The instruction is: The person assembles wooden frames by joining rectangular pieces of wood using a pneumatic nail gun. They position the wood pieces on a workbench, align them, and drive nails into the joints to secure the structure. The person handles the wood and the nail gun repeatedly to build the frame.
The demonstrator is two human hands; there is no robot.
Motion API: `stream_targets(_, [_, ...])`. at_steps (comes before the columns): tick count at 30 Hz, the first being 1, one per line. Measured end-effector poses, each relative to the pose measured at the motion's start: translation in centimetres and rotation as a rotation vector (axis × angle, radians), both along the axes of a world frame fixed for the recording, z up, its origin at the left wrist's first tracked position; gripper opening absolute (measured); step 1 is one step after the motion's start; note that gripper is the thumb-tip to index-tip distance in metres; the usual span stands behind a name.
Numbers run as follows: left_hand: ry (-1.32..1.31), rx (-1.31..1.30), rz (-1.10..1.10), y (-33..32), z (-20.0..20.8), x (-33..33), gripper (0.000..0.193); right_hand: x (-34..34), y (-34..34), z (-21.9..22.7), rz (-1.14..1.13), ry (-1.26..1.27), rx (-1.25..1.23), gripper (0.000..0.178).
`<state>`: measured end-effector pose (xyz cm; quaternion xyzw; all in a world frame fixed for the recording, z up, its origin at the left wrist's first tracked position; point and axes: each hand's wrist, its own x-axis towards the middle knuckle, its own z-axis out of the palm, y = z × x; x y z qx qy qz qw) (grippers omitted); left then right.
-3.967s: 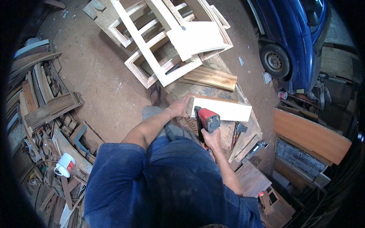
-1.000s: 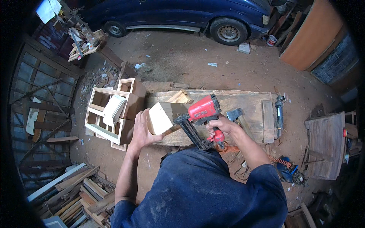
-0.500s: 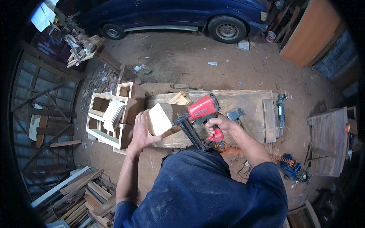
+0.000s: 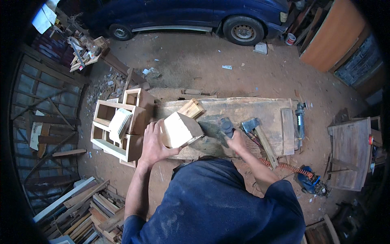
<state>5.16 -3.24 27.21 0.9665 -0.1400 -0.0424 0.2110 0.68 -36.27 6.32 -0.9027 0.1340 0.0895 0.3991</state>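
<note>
An open-looking box of pale wood sits tilted on the workbench, and my left hand grips its left side, thumb along the near edge. To the right of the box, my right hand is closed around the nail gun. The gun's dark end cap faces up, and its red body is hidden from this angle. Close by on the right lies a hatchet with a wooden handle. Behind the box is a small wooden block.
Several wooden box frames are stacked at the bench's left end. An angle grinder lies at the right end near a wood strip. An orange coiled hose trails right. Scrap lumber is piled lower left; a blue vehicle stands beyond.
The nail gun has moved down and turned, from its red side showing to its dark cap facing up. The box has shifted right slightly and turned in my left hand.
</note>
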Motion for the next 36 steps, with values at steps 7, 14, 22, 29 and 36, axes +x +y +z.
stream_targets(7, [0.042,0.053,0.034,1.3,-0.6,-0.2,0.112,-3.9,-0.6,-4.8,-0.011,-0.071,-0.148,0.061])
stream_targets(14, [-0.115,-0.042,0.077,4.3,-3.2,-0.1,0.055,-3.3,-11.4,-11.9,-0.242,0.168,-0.629,0.078])
stream_targets(22, [-0.195,0.000,0.120,4.0,-3.8,0.0,0.040,-0.9,-14.2,-10.9,-0.103,0.387,-0.427,0.064])
stream_targets(29, [-0.251,-0.017,0.147,4.2,-4.3,-0.4,0.041,3.4,-7.7,-1.1,-0.196,0.367,0.578,0.020])
stream_targets(36, [-0.221,0.006,0.139,4.3,-4.0,-0.2,0.043,6.4,4.8,22.2,0.405,0.066,0.428,0.034])
